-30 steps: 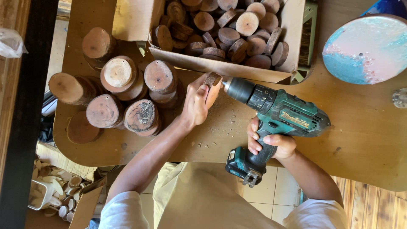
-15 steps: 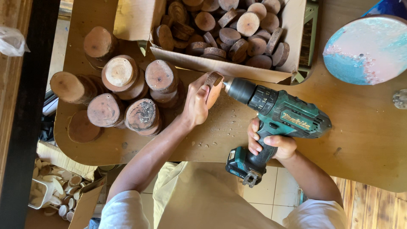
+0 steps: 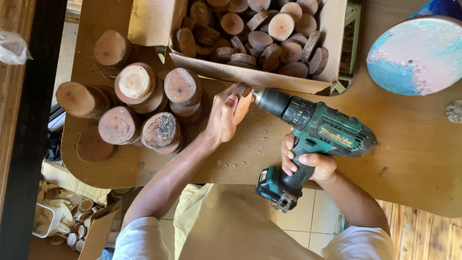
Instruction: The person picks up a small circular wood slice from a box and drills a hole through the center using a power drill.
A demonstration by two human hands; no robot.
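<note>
Fingers are way too close to the bit imo. Left hand [image 3: 225,115] is pinched tight around a small wood slice [image 3: 242,89], holding it on edge above the table [image 3: 414,159], just in front of the cardboard box [image 3: 269,77] full of similar discs. Right hand [image 3: 308,161] is wrapped shut on the grip of the green cordless drill [image 3: 320,132], chuck pointing right at the slice. If the bit grabs or skates off, that slice could spin or the bit hits fingers bc nothing's clamped. Slice itself looks like a little brown round w/ bark edge, thick-ish, dark face.
</note>
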